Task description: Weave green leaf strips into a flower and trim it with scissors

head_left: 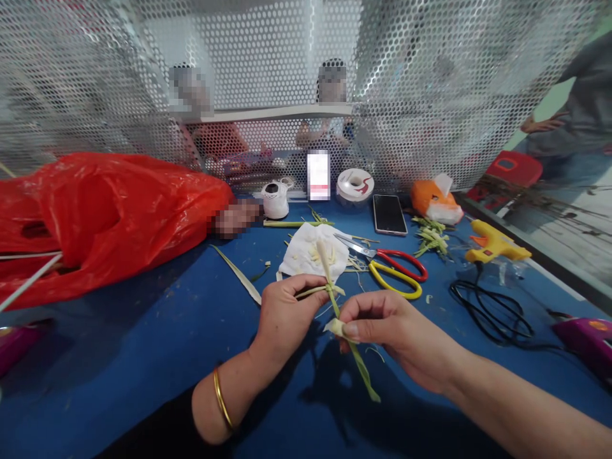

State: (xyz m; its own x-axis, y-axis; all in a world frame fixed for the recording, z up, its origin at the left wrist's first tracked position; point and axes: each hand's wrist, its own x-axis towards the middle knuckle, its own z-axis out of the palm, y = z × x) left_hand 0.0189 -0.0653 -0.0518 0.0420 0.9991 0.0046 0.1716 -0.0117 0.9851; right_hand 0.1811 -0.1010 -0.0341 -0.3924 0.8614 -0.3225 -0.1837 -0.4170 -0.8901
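My left hand (288, 313), with a gold bangle at its wrist, pinches a narrow green plant strip (364, 375) just below a knotted part with a short side piece. Above the fingers the strip ends in a pale, bud-like tip (324, 255). Lower down, my right hand (394, 328) has thumb and fingers closed on the same strip, where a pale folded piece (335, 327) sticks out. The strip's tail hangs down past the right fingers. Behind the hands lies a white tissue (300, 250) with small pale scraps. Scissors (399, 273) with red and yellow handles rest beside it, blades apart.
A red plastic bag (109, 217) bulges at the left. Along the back stand a white spool (354, 185), a phone (389, 214) and an orange tissue pack (436, 199). A yellow glue gun (497, 243) with black cord lies right. People sit behind the perforated metal screen (268, 51).
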